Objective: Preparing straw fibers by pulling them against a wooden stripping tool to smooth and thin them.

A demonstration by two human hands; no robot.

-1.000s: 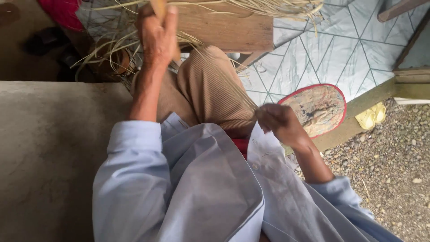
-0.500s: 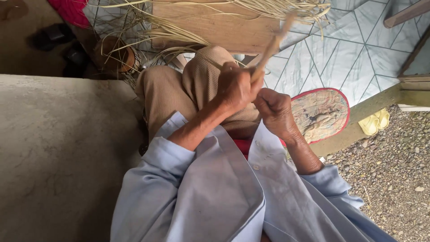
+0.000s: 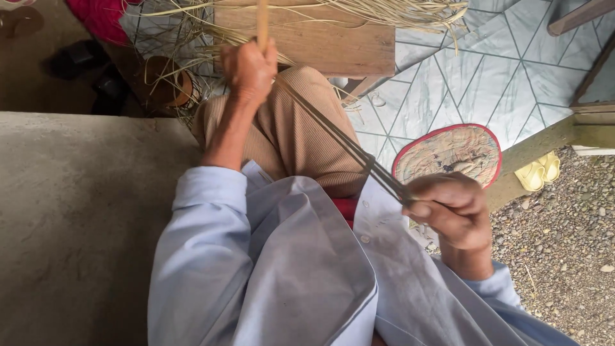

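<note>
L hand [image 3: 250,67] fist-gripping pale stick [image 3: 262,22] up front, R hand [image 3: 451,211] fingers pinched on dark strips [image 3: 339,138], long axis diagonal L-to-R over knee [image 3: 295,122], taut betw both.

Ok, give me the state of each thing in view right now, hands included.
left hand: closed around a pale stick, raised over the knee
right hand: pinching the near end of the strips
strips: stretched taut between the two hands
stick: upright, top out of frame
wooden board: lying flat, loose fibres across it
woven fan: flat on the tiled floor
yellow slippers: paired at the gravel edge
</note>
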